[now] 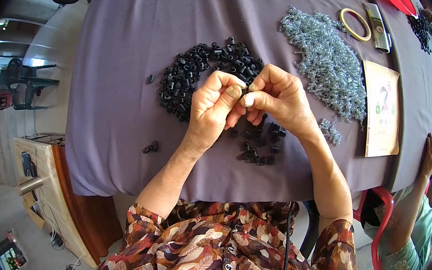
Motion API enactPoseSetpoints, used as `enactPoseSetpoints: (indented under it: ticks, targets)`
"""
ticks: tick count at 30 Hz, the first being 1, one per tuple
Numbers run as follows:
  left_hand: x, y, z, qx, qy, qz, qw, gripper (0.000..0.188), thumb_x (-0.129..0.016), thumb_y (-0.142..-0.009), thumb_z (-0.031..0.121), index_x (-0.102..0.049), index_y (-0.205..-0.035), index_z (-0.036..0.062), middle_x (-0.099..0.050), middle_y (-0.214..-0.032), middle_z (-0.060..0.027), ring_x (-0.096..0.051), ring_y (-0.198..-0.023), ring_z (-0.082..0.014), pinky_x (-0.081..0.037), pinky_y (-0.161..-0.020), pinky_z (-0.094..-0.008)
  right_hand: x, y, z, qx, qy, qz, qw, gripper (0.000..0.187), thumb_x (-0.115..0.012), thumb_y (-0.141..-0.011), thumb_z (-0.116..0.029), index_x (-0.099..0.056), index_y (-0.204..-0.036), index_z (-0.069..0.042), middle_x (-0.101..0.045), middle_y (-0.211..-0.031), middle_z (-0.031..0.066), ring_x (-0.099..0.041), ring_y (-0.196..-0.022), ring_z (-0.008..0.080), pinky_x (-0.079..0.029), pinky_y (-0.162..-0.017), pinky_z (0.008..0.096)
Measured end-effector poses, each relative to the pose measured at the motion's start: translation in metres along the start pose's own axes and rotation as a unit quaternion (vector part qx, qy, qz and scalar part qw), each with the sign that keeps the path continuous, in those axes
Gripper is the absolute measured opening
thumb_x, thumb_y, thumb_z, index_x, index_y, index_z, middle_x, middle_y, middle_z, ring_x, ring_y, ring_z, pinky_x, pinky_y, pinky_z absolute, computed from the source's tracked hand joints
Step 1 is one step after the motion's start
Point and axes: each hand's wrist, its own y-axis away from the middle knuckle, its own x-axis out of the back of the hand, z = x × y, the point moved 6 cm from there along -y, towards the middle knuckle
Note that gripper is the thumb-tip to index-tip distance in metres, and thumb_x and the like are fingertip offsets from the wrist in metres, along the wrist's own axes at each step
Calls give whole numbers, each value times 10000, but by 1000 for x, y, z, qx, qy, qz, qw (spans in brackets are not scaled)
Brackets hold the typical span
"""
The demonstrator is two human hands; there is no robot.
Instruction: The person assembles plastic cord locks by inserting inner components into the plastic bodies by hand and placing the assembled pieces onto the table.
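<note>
My left hand (212,105) and my right hand (284,100) meet over the table, both closed, thumbs and forefingers pinched tip to tip. Between the fingertips shows a sliver of a small black piece (244,90); most of it is hidden by the fingers. Just beyond the hands spreads a curved heap of short black plastic tubes (183,72). Below the right hand several black pieces (256,154) lie in a loose group. To the right lies a large heap of small clear or silvery coils (323,59), with a smaller cluster of coils (330,131) nearer me.
A yellow tape ring (355,24), a flat metallic case (378,28) and a tan printed booklet (381,108) lie beyond the coils on the grey tablecloth (127,71). At right, another person in a green sleeve (411,245) works by a red chair (379,239). A wooden cabinet (68,193) stands left.
</note>
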Motion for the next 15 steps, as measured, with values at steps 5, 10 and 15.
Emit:
enactPoseSetpoints:
  ticks: [5,10,15]
  targets:
    - [2,-2,-1,4,14,2,1000,116,-495,-945,183,-514,-950,69,-494,-606,15,-382,-429,-27,-284,-373,-163,0,1,1,20,21,4,1000,192,-666,-825,-99,-494,-791,-24,-603,-666,33,-603,-562,90,-508,-473,217]
    - [3,-2,1,0,0,8,1000,84,-479,-948,148,-506,-968,71,-497,-615,12,-381,-432,-28,-285,-376,-165,-1,1,3,12,16,-6,1000,139,-635,-837,-46,-499,-840,-20,-630,-722,50,-612,-600,92,-520,-522,212]
    - [1,-2,-3,25,20,-15,999,82,-471,-948,136,-495,-988,69,-522,-659,-10,-421,-466,-43,-324,-399,-174,4,2,-1,6,70,31,997,93,-628,-845,-65,-556,-849,-6,-611,-693,25,-584,-590,69,-507,-529,208]
